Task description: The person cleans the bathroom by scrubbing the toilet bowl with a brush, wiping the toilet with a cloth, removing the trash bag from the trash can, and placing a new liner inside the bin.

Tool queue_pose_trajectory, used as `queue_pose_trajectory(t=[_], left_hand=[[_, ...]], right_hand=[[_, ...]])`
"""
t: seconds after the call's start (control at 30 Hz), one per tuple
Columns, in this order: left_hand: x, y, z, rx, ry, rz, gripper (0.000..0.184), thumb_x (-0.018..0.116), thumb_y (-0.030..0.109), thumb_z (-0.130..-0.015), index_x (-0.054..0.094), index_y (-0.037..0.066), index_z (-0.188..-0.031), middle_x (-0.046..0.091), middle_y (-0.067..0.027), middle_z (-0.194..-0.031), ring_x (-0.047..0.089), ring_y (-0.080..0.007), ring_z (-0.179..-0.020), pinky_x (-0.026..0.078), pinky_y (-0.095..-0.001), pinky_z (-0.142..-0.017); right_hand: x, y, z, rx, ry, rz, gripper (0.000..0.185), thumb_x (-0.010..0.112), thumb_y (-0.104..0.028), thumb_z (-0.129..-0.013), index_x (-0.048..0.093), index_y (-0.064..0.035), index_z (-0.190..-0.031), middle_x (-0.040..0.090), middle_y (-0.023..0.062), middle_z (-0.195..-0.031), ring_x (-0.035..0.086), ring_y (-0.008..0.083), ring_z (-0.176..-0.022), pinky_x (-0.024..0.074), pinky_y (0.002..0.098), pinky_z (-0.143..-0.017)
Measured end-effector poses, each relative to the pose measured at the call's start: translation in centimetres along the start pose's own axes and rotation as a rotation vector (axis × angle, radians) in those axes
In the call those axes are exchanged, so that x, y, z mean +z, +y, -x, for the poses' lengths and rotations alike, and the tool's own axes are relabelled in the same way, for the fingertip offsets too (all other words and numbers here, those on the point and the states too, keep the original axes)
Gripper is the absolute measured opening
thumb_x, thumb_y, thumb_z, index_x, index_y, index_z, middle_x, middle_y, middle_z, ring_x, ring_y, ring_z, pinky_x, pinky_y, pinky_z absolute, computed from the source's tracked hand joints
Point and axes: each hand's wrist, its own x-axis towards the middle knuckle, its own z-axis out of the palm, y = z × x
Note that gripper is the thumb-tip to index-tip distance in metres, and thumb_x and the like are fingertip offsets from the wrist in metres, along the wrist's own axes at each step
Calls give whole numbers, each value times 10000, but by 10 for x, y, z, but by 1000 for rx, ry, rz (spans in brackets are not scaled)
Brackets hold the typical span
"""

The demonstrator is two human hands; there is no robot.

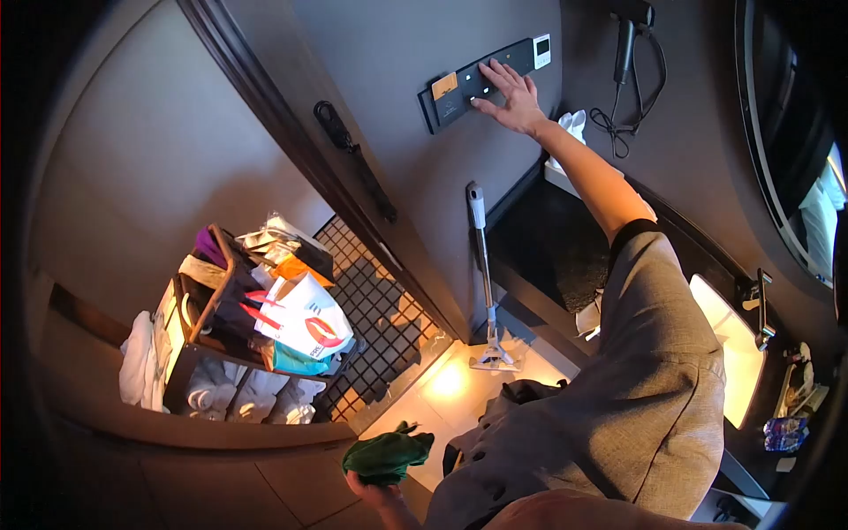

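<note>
My right hand [511, 99] is stretched out to a dark switch panel [477, 88] on the grey wall, its spread fingers on or just over the switches. An orange card [444, 86] sits at the panel's left part, and a small white thermostat [542, 51] is at its right end. Low in the view, my left hand [374, 491] is closed around a bunched dark green cloth [387, 454], which covers most of the fingers.
Beyond the doorway stands a cart [231, 265] loaded with bags and white linen. A squeegee mop [484, 265] leans against the wall. A hair dryer [625, 49] hangs above the dark counter [548, 238]; a lit basin [729, 344] and round mirror [795, 132] are at right.
</note>
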Motion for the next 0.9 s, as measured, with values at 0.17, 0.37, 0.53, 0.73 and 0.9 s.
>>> queue_pose_trajectory(t=[0.17,0.37,0.53,0.73,0.9], left_hand=[[-11,-11,-43,63,2,-174,411,349,297,-856,505,18,-1114,572,-161,-1046,581,-307,-945,514,-462,-767],[30,-16,-42,93,38,20,409,353,294,-862,500,10,-1116,558,-170,-1071,572,-329,-946,507,-458,-768],[70,-28,-45,135,-30,-103,399,356,267,-871,489,-6,-1130,554,-170,-1077,567,-322,-951,497,-458,-792],[142,-52,-22,-18,-70,17,470,381,326,-889,358,27,-1250,480,-187,-1183,506,-306,-1072,452,-421,-881],[200,-52,-12,124,-315,-423,359,447,137,-860,424,-9,-1187,522,-150,-1142,528,-213,-1021,433,-329,-876]], right_hand=[[-13,32,-3,-76,111,-97,505,560,-455,-787,475,-203,-1217,420,65,-1330,271,270,-1293,126,505,-1033],[-1,64,-14,50,199,-347,181,484,-302,-841,522,-144,-920,555,40,-1191,335,246,-1261,88,462,-1035],[-28,19,20,67,371,-845,49,498,-87,-875,519,-46,-890,598,91,-1030,535,116,-858,424,231,-754],[-25,-96,191,-186,-654,-1310,378,677,-163,-734,535,-49,-1065,538,128,-1133,526,236,-1044,408,349,-894],[-46,-139,247,-280,-1003,-1501,602,704,-202,-702,450,-48,-1225,440,149,-1268,450,289,-1153,354,377,-965]])
